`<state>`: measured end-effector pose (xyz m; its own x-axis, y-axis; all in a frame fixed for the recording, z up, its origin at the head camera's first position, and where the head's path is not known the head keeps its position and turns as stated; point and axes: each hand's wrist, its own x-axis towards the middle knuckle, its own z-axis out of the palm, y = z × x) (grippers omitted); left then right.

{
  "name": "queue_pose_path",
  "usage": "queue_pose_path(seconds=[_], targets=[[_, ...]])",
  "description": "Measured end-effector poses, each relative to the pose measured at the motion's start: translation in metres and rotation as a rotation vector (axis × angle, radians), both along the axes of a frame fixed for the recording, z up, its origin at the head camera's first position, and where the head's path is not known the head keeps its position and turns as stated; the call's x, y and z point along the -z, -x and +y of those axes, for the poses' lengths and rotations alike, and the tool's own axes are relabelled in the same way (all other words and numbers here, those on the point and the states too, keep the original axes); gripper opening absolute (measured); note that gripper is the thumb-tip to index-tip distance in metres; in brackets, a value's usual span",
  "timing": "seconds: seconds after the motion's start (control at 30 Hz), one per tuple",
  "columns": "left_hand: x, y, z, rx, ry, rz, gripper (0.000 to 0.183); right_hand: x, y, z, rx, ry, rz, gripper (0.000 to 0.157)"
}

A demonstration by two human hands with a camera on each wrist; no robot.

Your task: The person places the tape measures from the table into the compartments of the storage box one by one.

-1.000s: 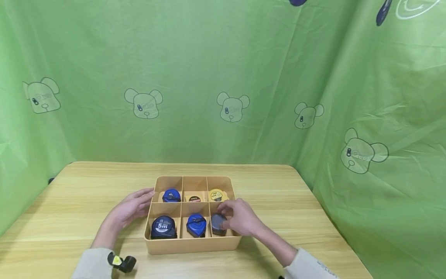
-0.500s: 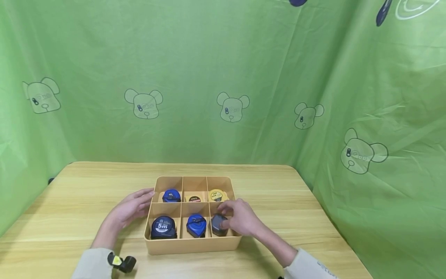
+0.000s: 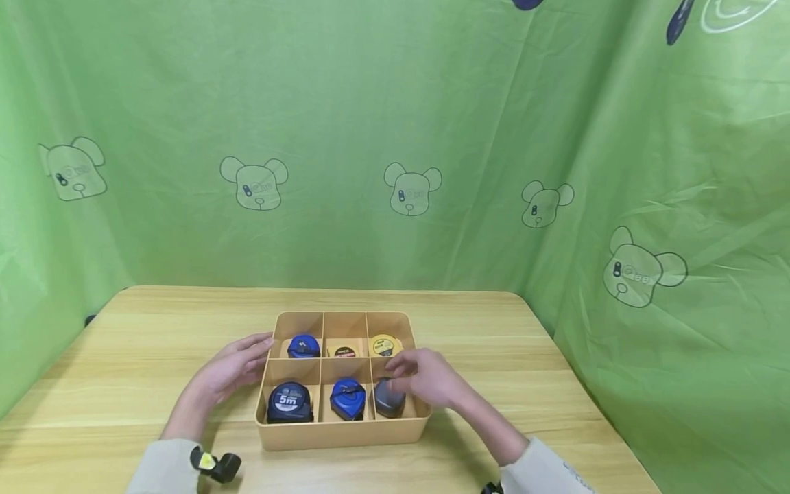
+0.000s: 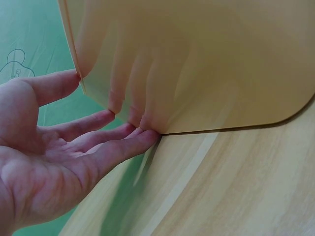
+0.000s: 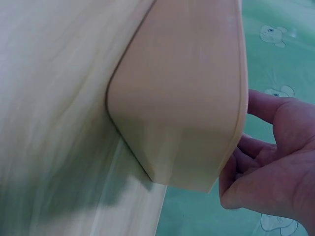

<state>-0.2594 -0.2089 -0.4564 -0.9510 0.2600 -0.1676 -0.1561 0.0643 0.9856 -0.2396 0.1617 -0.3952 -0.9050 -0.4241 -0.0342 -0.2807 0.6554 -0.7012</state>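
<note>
An orange-tan divided box stands on the table, with tape measures in its compartments. The dark grey tape measure sits in the front right compartment. Over that compartment is my right hand, fingers loosely bent, thumb beside the dark case's upper edge; in the right wrist view the box wall hides its fingertips. My left hand touches the box's left side with extended fingertips, which meet the outer wall in the left wrist view. A blue tape measure and a dark one marked 5m fill the other front compartments.
In the back row lie a blue tape measure, a yellow one with a dark round label and another yellow one. The wooden table extends around the box. A green curtain hangs behind and beside it.
My right hand has lifted slightly off the dark grey tape measure, which now stands more plainly in view and has turned a little in its compartment. The left hand has stayed put.
</note>
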Motion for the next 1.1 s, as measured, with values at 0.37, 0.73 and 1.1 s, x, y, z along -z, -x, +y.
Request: queue_pose_path(seconds=[0.37,0.73,1.1], targets=[[-0.002,-0.002,0.0,0.004,0.005,0.004,0.076,-0.006,0.01,0.008,-0.02,0.017,-0.06,0.032],[-0.002,-0.002,0.0,0.009,0.006,0.007,0.075,-0.01,0.015,0.016,0.118,0.198,-0.062,0.031],[-0.001,0.0,0.0,0.008,0.012,0.004,0.071,-0.001,0.022,0.021,0.362,0.36,-0.06,0.024]])
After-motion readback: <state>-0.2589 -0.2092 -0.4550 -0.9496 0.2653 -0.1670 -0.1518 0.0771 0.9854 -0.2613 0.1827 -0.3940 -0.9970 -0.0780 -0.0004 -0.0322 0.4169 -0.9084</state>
